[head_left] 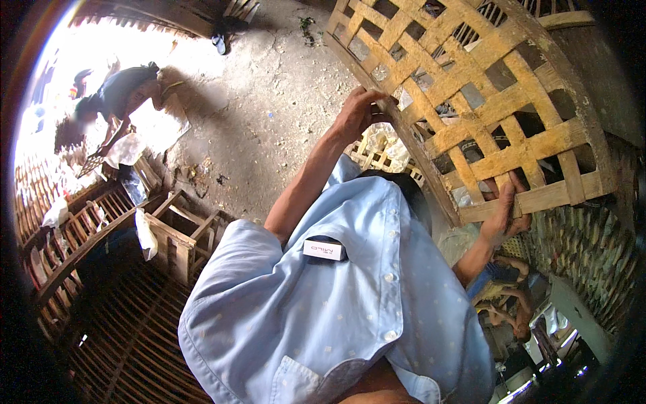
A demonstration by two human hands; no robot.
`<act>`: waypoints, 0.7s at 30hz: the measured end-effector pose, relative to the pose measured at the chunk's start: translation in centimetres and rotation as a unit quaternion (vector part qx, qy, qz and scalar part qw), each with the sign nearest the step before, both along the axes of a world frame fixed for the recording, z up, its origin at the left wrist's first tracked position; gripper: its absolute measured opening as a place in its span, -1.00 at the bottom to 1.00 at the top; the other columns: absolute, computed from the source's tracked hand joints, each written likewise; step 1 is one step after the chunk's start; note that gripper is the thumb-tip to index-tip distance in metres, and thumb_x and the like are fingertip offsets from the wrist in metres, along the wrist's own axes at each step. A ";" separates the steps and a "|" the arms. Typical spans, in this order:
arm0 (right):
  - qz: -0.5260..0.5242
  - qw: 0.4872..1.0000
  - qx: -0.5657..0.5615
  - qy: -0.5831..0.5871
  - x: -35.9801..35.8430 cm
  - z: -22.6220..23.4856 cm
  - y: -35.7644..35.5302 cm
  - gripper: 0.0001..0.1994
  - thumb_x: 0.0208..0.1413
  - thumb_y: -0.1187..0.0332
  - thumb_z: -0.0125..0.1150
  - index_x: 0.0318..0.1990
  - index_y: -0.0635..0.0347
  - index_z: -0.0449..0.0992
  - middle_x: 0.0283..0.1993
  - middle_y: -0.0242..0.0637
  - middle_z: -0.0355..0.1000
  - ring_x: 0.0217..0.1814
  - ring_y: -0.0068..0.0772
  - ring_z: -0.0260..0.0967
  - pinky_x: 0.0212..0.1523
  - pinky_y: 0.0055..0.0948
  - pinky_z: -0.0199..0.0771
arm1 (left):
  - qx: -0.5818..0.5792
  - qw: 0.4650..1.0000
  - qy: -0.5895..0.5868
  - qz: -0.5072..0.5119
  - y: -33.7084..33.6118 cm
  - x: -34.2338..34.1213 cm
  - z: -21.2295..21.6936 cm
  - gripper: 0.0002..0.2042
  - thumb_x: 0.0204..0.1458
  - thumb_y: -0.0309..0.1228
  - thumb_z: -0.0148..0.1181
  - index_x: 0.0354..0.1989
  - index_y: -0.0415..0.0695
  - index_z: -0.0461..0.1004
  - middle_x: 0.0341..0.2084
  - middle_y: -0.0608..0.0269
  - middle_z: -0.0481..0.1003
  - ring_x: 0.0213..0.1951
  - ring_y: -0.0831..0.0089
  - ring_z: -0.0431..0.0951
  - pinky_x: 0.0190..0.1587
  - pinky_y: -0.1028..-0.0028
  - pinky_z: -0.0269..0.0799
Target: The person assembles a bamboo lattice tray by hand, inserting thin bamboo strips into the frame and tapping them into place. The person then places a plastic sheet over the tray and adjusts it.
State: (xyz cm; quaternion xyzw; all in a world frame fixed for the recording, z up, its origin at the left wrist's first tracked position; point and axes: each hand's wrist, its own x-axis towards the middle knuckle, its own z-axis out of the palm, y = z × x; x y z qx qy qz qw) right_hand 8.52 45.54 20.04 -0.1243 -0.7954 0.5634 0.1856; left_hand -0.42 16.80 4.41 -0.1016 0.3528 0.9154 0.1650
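Note:
In front of me, tilted up to the right, is a large woven bamboo lattice panel (464, 87) with a wooden frame. My left hand (363, 111) grips the left edge of its frame, with the fingers curled over the wood. At the lower corner my right hand (506, 207) holds the bottom rail, fingertips showing through the lattice gaps. Part of a second yellow lattice piece (363, 156) shows below the panel, with crumpled whitish material (387, 143) on it. The panel hides much of what lies behind it.
A wooden stool-like frame (176, 246) stands at the left beside a slatted rack (128, 330). One person (128, 91) bends over at the far left; another (508, 296) is at the lower right. Sandals (219, 44) lie on the rough floor (269, 74). A woven wall (582, 262) rises at right.

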 end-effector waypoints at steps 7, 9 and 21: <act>0.021 0.998 0.012 0.063 -0.1 -0.4 -0.7 -0.68 0.22 0.39 0.18 -0.01 0.55 0.47 -0.10 0.07 0.49 -0.25 -0.19 0.58 -0.40 -0.49 0.57 | -0.096 0.994 -0.048 0.010 2.3 0.4 1.4 -0.64 0.08 -0.44 0.24 -0.02 -0.36 0.34 -0.25 0.08 0.47 -0.25 0.29 0.55 -0.13 0.31 0.55; 0.015 0.999 0.025 0.033 0.2 -0.5 -0.3 -0.68 0.22 0.40 0.18 -0.01 0.55 0.46 -0.09 0.09 0.48 -0.23 -0.17 0.58 -0.39 -0.49 0.59 | -0.051 0.995 -0.084 0.003 2.5 0.0 2.2 -0.64 0.09 -0.45 0.24 -0.01 -0.36 0.33 -0.26 0.09 0.48 -0.24 0.32 0.57 -0.14 0.35 0.56; 0.025 0.997 0.055 0.047 -0.2 0.5 -1.9 -0.71 0.23 0.46 0.13 -0.02 0.59 0.45 -0.09 0.17 0.47 -0.21 -0.12 0.58 -0.32 -0.38 0.68 | -0.115 0.993 -0.004 -0.011 3.9 -0.1 1.1 -0.63 0.00 -0.54 0.27 -0.03 -0.32 0.31 -0.24 0.19 0.49 -0.25 0.47 0.52 -0.21 0.48 0.47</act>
